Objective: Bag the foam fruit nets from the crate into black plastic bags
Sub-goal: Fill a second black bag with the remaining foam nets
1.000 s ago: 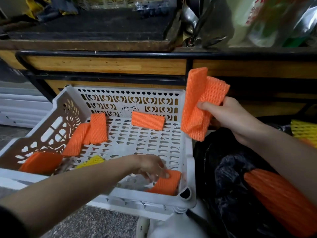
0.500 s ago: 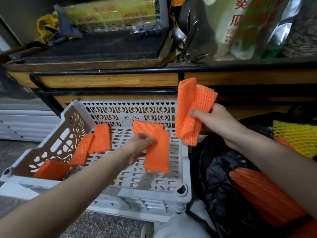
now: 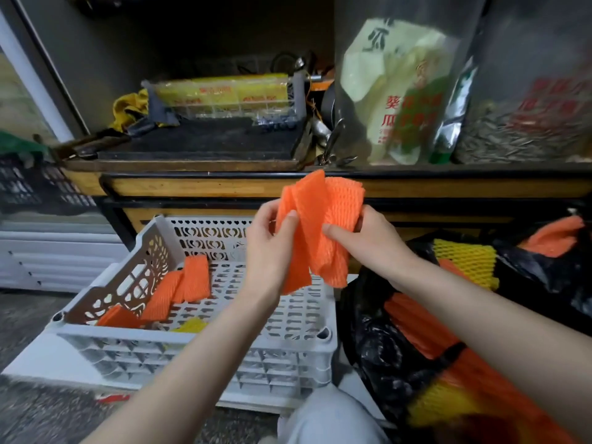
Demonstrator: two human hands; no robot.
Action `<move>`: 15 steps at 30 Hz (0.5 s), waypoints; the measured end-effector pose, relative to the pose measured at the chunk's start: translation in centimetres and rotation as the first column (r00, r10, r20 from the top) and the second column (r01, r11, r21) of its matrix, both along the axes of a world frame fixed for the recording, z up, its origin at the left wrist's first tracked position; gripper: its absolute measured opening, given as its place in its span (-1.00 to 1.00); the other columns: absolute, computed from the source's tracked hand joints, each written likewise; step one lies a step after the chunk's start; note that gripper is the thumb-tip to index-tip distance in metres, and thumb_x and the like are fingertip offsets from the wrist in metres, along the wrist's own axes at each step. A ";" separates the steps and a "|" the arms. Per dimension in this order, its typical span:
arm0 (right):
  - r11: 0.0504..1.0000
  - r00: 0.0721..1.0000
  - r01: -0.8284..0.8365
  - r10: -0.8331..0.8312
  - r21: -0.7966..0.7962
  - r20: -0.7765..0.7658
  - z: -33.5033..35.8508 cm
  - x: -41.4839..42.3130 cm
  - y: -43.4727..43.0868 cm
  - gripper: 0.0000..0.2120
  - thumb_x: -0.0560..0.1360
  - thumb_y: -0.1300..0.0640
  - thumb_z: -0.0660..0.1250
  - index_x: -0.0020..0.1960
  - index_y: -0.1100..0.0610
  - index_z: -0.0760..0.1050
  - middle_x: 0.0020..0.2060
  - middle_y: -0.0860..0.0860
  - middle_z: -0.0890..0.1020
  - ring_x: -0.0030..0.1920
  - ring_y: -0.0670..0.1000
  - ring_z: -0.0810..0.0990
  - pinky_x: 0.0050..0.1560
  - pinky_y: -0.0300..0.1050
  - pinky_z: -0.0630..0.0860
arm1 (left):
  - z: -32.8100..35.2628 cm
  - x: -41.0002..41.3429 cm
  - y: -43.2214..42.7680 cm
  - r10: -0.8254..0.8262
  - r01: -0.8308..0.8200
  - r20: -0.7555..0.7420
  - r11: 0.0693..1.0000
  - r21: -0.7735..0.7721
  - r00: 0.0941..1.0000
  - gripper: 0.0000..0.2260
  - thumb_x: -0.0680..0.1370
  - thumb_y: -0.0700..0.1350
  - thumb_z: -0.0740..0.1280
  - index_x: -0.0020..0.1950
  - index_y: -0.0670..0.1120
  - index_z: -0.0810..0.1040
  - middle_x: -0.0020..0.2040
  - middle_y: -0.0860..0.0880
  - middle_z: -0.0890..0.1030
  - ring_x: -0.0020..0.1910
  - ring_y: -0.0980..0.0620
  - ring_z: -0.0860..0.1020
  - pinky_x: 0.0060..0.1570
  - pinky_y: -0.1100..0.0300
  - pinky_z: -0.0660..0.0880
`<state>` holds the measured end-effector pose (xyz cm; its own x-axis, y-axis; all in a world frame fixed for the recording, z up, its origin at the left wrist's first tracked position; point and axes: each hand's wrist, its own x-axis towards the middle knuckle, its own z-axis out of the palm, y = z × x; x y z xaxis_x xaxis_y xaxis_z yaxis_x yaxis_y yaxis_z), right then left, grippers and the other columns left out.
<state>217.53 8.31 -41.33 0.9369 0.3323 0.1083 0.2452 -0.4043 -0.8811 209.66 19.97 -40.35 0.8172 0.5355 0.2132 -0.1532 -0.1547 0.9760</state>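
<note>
Both hands meet above the right rear corner of the white crate (image 3: 198, 344). My left hand (image 3: 272, 245) pinches an orange foam net against the orange net bundle (image 3: 320, 225) that my right hand (image 3: 371, 238) grips from the other side. Inside the crate lie several orange nets (image 3: 189, 283) on the left and a yellow net (image 3: 190, 325) near the front wall. To the right an open black plastic bag (image 3: 378, 344) holds long orange nets (image 3: 426, 334) and yellow nets (image 3: 464, 261).
A second black bag (image 3: 544, 267) with an orange net stands at the far right. Behind the crate runs a wooden shelf with a black metal rail (image 3: 224, 176), loaded with a dark tray, packets and clear bags. My knee (image 3: 326, 418) is low in front.
My left hand lifted an orange net out of the crate and carried it up and right to the bundle in my right hand. The camera view tilted upward.
</note>
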 end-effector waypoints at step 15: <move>0.988 0.989 -0.004 -0.019 0.156 0.144 0.7 -9.4 -10.3 -0.67 0.44 0.03 0.40 0.15 -0.07 0.39 0.03 -0.07 0.63 0.06 -0.04 0.61 0.18 0.05 0.50 | 0.3 -3.6 -10.2 -0.308 0.308 0.018 0.945 -0.111 0.951 -0.44 0.33 0.45 0.16 0.09 0.07 0.51 0.21 -0.18 0.47 0.20 -0.09 0.48 0.24 -0.12 0.40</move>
<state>208.16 -1.98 -40.61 0.9102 0.2935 0.2923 0.3717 -0.2672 -0.8891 206.09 9.78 -40.04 0.9461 0.2776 0.1667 -0.1763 0.0097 0.9843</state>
